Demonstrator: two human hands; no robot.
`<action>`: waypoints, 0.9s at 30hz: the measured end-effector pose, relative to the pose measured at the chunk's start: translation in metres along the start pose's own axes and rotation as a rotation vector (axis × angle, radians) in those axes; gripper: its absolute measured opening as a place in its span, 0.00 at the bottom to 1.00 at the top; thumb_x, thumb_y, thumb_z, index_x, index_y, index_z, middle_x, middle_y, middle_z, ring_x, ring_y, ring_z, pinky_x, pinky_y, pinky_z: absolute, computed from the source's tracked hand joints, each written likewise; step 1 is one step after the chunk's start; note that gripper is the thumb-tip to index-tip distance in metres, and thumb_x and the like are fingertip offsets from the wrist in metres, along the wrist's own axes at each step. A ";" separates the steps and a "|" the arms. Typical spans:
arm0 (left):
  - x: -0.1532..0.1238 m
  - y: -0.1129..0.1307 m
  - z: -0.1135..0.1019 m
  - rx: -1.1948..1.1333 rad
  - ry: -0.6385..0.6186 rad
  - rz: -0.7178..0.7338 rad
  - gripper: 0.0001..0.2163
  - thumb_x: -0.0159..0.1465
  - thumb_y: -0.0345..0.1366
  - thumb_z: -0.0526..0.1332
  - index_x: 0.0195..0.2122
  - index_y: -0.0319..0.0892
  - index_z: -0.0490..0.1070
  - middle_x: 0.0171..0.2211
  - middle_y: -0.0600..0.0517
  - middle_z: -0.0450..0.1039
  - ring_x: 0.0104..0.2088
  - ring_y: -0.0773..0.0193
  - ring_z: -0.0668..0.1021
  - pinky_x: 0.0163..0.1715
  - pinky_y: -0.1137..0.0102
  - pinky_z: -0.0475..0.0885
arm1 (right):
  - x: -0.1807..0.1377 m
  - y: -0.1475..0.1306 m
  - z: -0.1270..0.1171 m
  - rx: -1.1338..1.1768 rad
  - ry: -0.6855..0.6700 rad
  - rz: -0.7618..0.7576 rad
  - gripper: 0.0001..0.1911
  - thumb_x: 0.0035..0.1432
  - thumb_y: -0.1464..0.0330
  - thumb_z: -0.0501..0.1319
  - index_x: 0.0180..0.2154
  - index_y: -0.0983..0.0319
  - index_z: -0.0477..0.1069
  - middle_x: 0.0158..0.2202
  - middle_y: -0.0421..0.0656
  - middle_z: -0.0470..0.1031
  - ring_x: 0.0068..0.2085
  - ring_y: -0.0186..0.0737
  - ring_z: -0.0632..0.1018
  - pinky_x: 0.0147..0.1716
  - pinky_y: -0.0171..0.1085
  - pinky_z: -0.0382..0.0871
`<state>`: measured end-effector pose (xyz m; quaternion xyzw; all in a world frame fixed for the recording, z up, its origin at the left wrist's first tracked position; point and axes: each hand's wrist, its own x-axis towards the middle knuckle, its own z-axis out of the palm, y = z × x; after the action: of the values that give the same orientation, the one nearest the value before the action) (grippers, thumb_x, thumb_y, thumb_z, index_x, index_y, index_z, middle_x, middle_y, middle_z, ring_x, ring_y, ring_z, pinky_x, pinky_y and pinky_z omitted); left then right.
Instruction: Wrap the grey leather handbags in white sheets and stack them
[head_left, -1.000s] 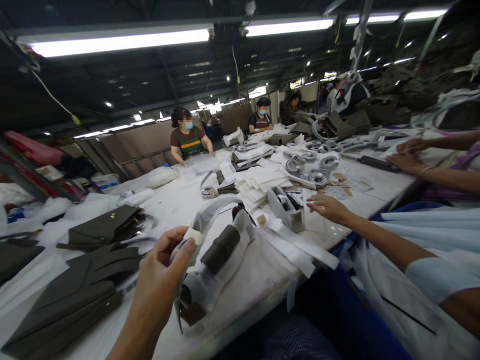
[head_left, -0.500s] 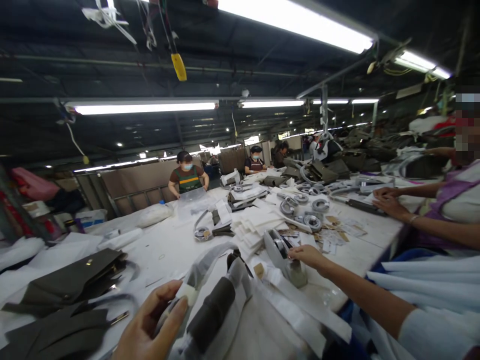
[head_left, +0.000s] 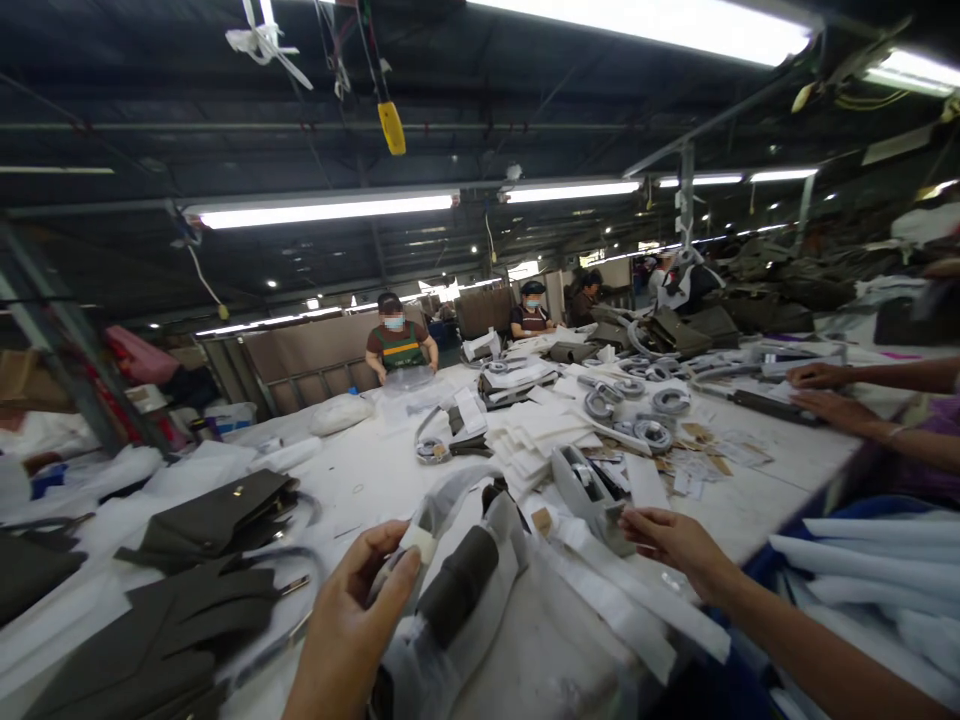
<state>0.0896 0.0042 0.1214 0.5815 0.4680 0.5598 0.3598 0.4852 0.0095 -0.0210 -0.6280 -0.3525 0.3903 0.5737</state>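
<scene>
My left hand [head_left: 352, 625] is closed, thumb and fingers pinching a small cream pad [head_left: 418, 545] on a strap wrapped in clear plastic. Just right of it lies a dark olive roll [head_left: 459, 585] in white wrapping paper, part of a bundled bag on the white table [head_left: 360, 470]. My right hand [head_left: 667, 540] reaches in from the lower right. Its fingers are curled together at the near end of a grey tape dispenser [head_left: 589, 485]; what they pinch is too small to see.
Dark olive bag flaps [head_left: 210, 520] and more flaps [head_left: 157, 640] lie at left. Stacks of white pads [head_left: 525, 440] and grey strap coils [head_left: 645, 420] fill the middle. A co-worker's hands [head_left: 825, 395] rest at right. Two masked people [head_left: 397, 345] work at the far side.
The view has swung up and slightly left. My right hand went to the tape dispenser and has drawn back a little from it. My left hand keeps its pinch on the pad.
</scene>
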 end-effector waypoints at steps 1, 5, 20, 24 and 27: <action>-0.001 0.001 0.000 -0.001 -0.011 -0.011 0.24 0.51 0.53 0.71 0.42 0.41 0.76 0.35 0.49 0.79 0.37 0.57 0.79 0.32 0.71 0.73 | -0.003 0.009 -0.001 0.007 0.006 0.029 0.18 0.45 0.52 0.70 0.30 0.60 0.80 0.38 0.52 0.83 0.39 0.50 0.83 0.37 0.42 0.78; -0.002 0.003 -0.003 -0.013 -0.036 -0.065 0.26 0.52 0.52 0.71 0.46 0.40 0.75 0.38 0.49 0.79 0.36 0.60 0.79 0.33 0.71 0.73 | -0.012 0.028 -0.005 -0.056 0.069 0.055 0.18 0.43 0.52 0.71 0.23 0.60 0.77 0.30 0.53 0.82 0.32 0.49 0.82 0.33 0.43 0.77; -0.007 -0.004 0.006 0.093 -0.116 0.082 0.15 0.59 0.42 0.67 0.44 0.40 0.73 0.36 0.51 0.78 0.35 0.64 0.78 0.37 0.71 0.71 | -0.126 -0.103 0.115 -0.071 -0.437 -0.576 0.16 0.58 0.53 0.65 0.35 0.59 0.81 0.33 0.46 0.81 0.35 0.43 0.80 0.34 0.39 0.74; -0.011 -0.004 0.008 0.125 -0.123 0.163 0.13 0.60 0.39 0.66 0.44 0.40 0.73 0.38 0.49 0.78 0.38 0.63 0.78 0.40 0.70 0.71 | -0.135 -0.119 0.154 0.051 -0.567 -0.540 0.16 0.56 0.54 0.67 0.34 0.60 0.80 0.30 0.44 0.80 0.34 0.42 0.80 0.36 0.38 0.75; -0.014 -0.005 0.009 0.134 -0.120 0.204 0.12 0.60 0.39 0.66 0.43 0.41 0.74 0.39 0.49 0.77 0.39 0.62 0.78 0.42 0.69 0.71 | -0.132 -0.122 0.176 0.061 -0.533 -0.493 0.18 0.54 0.52 0.68 0.28 0.61 0.78 0.25 0.42 0.78 0.29 0.39 0.77 0.31 0.37 0.74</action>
<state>0.0989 -0.0068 0.1114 0.6813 0.4205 0.5251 0.2886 0.2697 -0.0187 0.1050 -0.3827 -0.6187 0.4005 0.5571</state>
